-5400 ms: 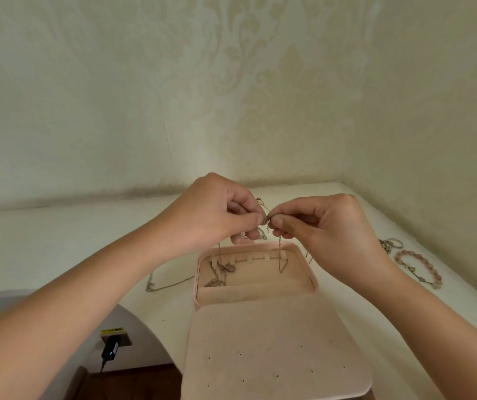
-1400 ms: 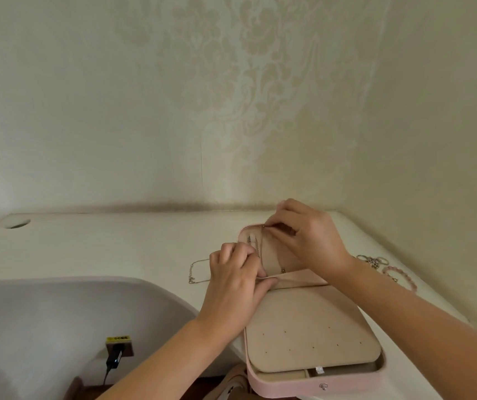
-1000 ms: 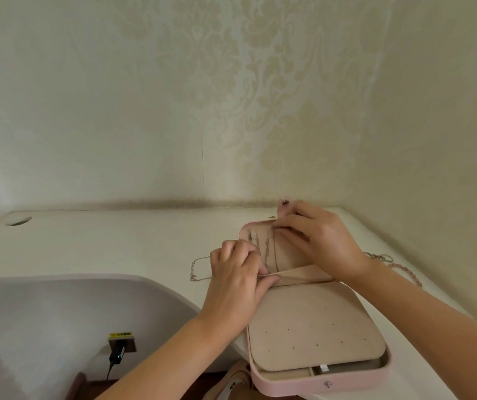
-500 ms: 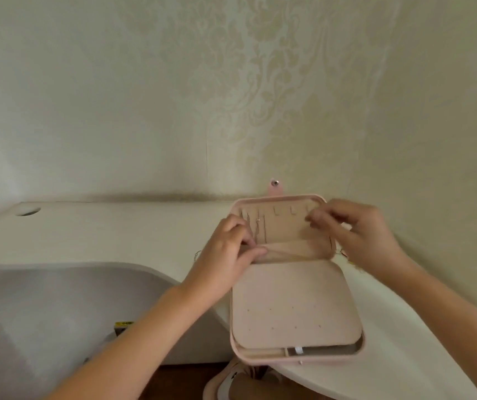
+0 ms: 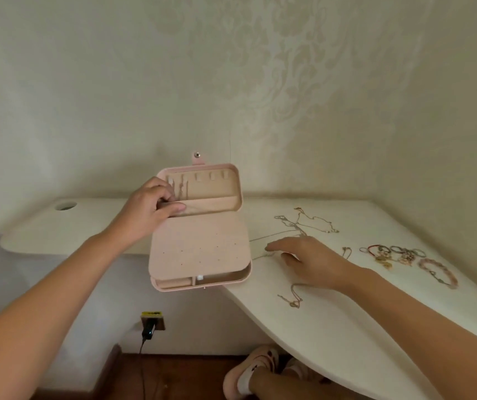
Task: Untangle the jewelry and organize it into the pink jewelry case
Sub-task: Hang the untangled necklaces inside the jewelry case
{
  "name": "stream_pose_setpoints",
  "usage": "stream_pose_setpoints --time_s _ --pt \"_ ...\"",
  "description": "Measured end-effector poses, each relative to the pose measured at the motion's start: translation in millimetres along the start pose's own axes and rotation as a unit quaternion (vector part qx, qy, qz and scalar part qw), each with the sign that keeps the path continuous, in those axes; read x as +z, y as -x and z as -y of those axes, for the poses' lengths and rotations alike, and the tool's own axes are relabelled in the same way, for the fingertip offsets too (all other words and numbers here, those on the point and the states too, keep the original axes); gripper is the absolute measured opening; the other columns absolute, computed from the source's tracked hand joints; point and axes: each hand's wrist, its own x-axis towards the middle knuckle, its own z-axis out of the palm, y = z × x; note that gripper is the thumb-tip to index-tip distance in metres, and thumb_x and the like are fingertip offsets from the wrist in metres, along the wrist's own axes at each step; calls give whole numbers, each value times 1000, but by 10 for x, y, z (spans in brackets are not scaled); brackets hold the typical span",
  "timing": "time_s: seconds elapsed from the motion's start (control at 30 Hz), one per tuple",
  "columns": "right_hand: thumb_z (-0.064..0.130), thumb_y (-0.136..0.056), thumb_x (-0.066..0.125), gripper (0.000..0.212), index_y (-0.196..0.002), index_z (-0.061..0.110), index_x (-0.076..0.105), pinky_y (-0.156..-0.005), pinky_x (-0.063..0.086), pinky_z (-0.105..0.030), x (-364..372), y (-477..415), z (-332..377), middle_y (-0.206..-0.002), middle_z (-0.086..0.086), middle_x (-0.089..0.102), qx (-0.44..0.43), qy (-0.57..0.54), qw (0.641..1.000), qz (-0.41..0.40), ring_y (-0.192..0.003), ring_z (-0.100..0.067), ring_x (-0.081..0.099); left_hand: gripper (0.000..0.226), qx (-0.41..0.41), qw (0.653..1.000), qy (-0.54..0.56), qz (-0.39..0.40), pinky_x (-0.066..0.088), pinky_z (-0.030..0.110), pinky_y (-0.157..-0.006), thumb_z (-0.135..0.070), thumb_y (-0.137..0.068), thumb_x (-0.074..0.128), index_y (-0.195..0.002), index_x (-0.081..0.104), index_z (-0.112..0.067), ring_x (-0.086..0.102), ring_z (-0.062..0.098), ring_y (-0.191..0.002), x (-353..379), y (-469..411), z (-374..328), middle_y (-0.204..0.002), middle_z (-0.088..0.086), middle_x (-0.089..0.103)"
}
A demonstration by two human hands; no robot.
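step: fetching next necklace | left grip (image 5: 156, 204) pinching pocket edge of open pink jewelry case (image 5: 199, 246), sitting mid-tabletop (image 5: 347, 313) | right grip (image 5: 303, 259) spread, fingertips nearing thin chain (image 5: 272, 236) at case's 3 o'clock | next: likely pinching it lightly, easing it free of tangle (image 5: 303, 223) at 2 o'clock

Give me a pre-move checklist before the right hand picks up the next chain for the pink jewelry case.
1. Rectangular pink jewelry case open, lid upright: ok.
2. Free places in the lid: three bare lid hooks: ok.
3. Left hand grips the case at the lid pocket: ok.
4. Right hand empty, fingers straight above the thin silver chain: ok.
5. That chain free of the tangled necklaces: cannot tell; it runs toward them.
6. Case fully supported on the white desk: not ok; its front overhangs the curved edge.
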Motion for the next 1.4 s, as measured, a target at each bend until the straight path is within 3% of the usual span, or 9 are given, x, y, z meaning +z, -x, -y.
stream_pose_setpoints --time_s 0.2,0.4,0.57,0.73,0.83,0.97,1.13,1.27,1.4 --pt "46 -101 36 45 -145 40 33 -114 12 -19 86 4 -11 -155 20 21 5 -21 991 136 -143 0 16 29 -51 999 -14 14 31 2 -64 -5 -77 77 -65 54 -17 48 -10 -67 -92 126 174 -85 5 53" --pt "41 -99 46 38 -136 40 47 -108 14 -11 -74 216 -246 -143 26 39 71 -94 986 119 -132 13 23 31 -58 998 6 33 32 4 -64 -8 -77 77 -63 53 -22 49 -8 -69 -7 159 140 -88 6 56" --pt "71 -76 45 51 -124 55 50 -112 26 -23 -355 430 -536 -130 25 56 158 -124 978 48 -127 4 44 34 -60 997 16 39 32 3 -65 -9 -77 78 -64 52 -27 49 -9 -71 8 160 130 -88 -1 55" --pt "46 -92 53 27 -119 48 58 -110 32 -26 -449 349 -643 -121 21 63 187 -108 974 61 -123 0 49 34 -59 997 14 43 31 3 -65 -8 -76 78 -64 53 -26 49 -10 -71 52 156 130 -89 5 57" --pt "37 -94 57 20 -111 39 66 -93 41 -21 -483 229 -576 -114 17 66 202 -92 974 48 -113 -2 55 27 -58 997 4 49 31 1 -66 -7 -76 78 -66 56 -18 49 -13 -73 81 152 143 -89 4 56" --pt "24 -86 70 16 -101 28 72 -69 43 -7 -399 11 -411 -99 11 69 170 -87 981 -20 -88 3 60 22 -56 997 -3 54 30 1 -66 -6 -76 78 -69 58 -11 49 -14 -74 96 137 149 -88 5 56" --pt "29 -73 82 24 -92 20 71 -62 41 -12 -149 -309 -178 -82 8 63 150 -97 983 37 -70 -2 56 35 -50 997 2 54 32 2 -65 -6 -76 78 -65 51 -25 49 -11 -69 148 145 122 -89 7 56" --pt "25 -81 75 9 -80 18 69 -49 36 -7 -87 -429 -123 -69 8 60 142 -85 984 69 -58 -1 49 34 -54 997 5 57 33 4 -66 -8 -76 79 -65 51 -25 50 -4 -74 188 143 133 -88 7 56" --pt "23 -93 60 14 -79 22 57 -58 38 -12 -126 -408 -88 -73 11 58 120 -47 985 114 -65 -3 50 31 -59 996 13 58 34 5 -67 -9 -76 78 -65 52 -23 51 0 -78 206 155 108 -87 -2 54"
